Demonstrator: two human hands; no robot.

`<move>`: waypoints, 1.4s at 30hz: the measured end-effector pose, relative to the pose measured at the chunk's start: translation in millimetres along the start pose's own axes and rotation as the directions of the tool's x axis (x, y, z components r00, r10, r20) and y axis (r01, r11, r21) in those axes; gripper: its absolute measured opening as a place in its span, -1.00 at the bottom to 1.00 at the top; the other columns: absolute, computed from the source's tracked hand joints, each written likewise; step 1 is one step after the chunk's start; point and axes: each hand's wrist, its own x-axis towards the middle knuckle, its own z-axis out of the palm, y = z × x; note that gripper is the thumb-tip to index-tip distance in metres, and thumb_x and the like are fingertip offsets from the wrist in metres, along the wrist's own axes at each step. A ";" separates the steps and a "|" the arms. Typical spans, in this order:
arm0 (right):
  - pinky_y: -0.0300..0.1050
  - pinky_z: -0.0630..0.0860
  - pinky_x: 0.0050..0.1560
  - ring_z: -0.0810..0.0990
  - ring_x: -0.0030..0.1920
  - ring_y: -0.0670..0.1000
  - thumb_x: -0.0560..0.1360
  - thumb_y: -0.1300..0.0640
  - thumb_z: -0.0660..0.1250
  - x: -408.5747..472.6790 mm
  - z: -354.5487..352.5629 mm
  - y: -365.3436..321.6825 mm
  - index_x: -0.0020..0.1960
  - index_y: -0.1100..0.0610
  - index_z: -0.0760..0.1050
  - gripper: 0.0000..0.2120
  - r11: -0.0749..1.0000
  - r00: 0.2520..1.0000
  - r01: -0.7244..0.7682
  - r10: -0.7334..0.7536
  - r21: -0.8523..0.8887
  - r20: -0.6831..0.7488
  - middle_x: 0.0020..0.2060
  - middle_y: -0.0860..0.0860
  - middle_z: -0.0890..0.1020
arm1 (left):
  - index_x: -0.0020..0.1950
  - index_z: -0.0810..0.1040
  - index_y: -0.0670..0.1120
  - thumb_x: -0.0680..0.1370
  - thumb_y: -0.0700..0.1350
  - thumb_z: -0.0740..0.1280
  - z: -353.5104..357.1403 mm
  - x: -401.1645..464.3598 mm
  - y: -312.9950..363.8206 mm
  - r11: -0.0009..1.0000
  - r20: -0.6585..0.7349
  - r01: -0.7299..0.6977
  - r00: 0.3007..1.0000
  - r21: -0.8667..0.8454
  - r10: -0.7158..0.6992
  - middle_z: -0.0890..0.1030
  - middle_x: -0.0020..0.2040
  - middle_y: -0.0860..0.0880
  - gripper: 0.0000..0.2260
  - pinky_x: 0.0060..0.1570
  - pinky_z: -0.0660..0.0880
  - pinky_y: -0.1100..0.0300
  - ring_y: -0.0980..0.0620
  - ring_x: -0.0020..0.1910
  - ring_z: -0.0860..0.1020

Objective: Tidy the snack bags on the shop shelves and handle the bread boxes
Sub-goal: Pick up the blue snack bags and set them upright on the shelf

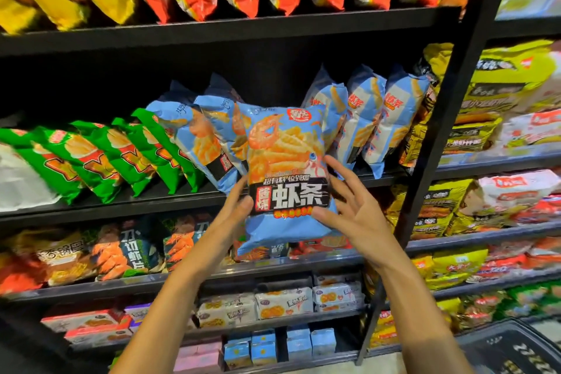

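Two bare forearms rise from the bottom edge of the view toward the shelving. The left hand [235,209] grips the lower left edge of a blue shrimp-stick bag [287,173], thumb on the front, fingers hidden behind the pack. The right hand [349,206] holds the lower right edge with its thumb pressed on the front below the black label; its fingers are spread and fairly straight, 1 fingertip touching the bag's right side. The hands sit apart, the bag between them.

The bag is held upright, long axis vertical, face toward the camera, in front of the middle shelf [182,202] and not resting on it. It hangs before the gap between 2 groups of matching blue bags [391,121] that stand leaning on that shelf. Judgement: the slot lies directly behind and slightly above the hands, so the coming move is a push forward and up; both hands are about equally near.

Green bags [100,155] lean to the left on the same shelf. Small boxes [285,302] sit on the lower shelves; whether these are the bread boxes cannot be made out. The frame edges are blurred, and a dark basket [513,349] at lower right is cut off.
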 end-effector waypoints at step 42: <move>0.09 0.64 0.02 0.69 0.08 0.03 0.51 -0.33 0.39 143.9 -14.0 87.6 0.42 0.06 0.43 -0.35 0.610 0.814 -0.410 -0.092 -0.678 -0.574 0.04 -0.04 0.69 | 0.67 -0.25 -0.11 0.59 -0.26 0.40 80.4 189.3 8.8 0.681 -0.184 -0.423 0.755 0.598 0.630 -0.21 0.69 0.00 -0.07 0.64 0.00 -0.11 0.03 0.67 -0.16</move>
